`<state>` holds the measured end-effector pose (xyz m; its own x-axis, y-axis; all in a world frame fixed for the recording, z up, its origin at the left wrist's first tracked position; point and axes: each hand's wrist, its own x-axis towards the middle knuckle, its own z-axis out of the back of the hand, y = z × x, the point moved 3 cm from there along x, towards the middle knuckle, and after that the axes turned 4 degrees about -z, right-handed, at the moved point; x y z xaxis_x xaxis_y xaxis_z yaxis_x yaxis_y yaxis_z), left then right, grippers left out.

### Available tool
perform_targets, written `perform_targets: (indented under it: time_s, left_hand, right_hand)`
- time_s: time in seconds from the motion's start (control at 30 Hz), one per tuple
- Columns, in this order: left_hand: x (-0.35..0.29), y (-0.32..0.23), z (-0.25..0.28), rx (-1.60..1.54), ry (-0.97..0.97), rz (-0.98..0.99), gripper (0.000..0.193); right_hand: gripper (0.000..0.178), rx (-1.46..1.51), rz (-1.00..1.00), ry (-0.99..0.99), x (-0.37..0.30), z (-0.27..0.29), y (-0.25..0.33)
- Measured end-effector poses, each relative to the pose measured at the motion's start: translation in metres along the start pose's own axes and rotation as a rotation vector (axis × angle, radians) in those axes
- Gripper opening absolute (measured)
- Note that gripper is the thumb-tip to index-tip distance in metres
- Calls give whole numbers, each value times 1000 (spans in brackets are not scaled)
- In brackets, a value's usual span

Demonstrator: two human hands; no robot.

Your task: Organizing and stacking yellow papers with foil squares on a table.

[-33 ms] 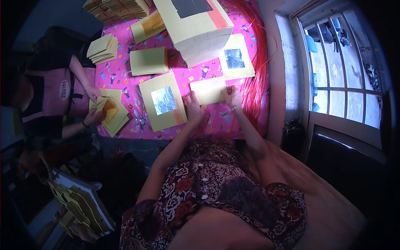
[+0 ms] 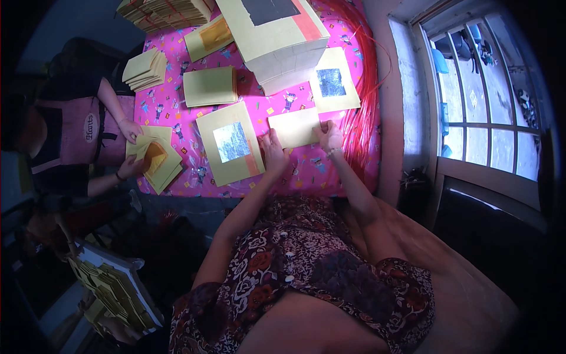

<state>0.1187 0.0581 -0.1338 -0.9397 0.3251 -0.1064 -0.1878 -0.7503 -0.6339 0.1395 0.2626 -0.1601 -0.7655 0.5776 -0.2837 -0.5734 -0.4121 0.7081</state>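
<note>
Near the middle of the frame, a plain pale yellow paper sheet (image 2: 296,128) lies flat on the pink patterned tabletop (image 2: 306,171), and both of the person's hands are on it. The left hand (image 2: 273,150) presses fingers-down on the sheet's lower left corner, seemingly to pin it so it does not slide; its grip is not closed around anything, the fingers lying flat on paper and cloth. The right hand (image 2: 329,135) pinches the sheet's right edge between thumb and fingertips, a light grasp that looks suited to lifting or folding that edge. Both forearms rise from the lower edge of the frame and converge on the sheet, elbows bent, wrists low to the surface. Just left of the left hand lies a yellow sheet with a silver foil square (image 2: 231,143) and an orange strip along its right side, laid flat and face up within easy reach. A second foil-faced sheet (image 2: 333,87) lies above the right hand, beside a tall stack of paper (image 2: 277,41) at the top centre. A bundle of red strings (image 2: 362,88) runs along the right border of the tabletop. At the left of the frame a co-worker's hands (image 2: 131,147) sort another pile of yellow sheets (image 2: 158,162).
</note>
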Motion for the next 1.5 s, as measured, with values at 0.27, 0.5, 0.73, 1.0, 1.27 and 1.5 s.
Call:
perform_targets:
  time_s: [0.27,0.5,0.73,1.0,1.27,1.5]
  left_hand:
    - [2,0,1,47,59,29,86]
    - [-1,-26,29,18,-26,-136,85]
    - [-33,-27,110,9,-76,-281,63]
    - [-68,44,173,198,61,-273,54]
    - [-66,58,170,233,105,-324,54]
    - [-70,62,167,196,101,-327,56]
  right_hand:
    - [40,96,-97,185,9,9,3]
    - [54,130,-181,266,19,16,-11]
    - [26,200,217,133,-11,28,59]
    - [45,-288,937,595,-109,-42,147]
    - [63,-573,1126,612,-120,-70,150]
    - [70,-432,1117,471,-129,-58,141]
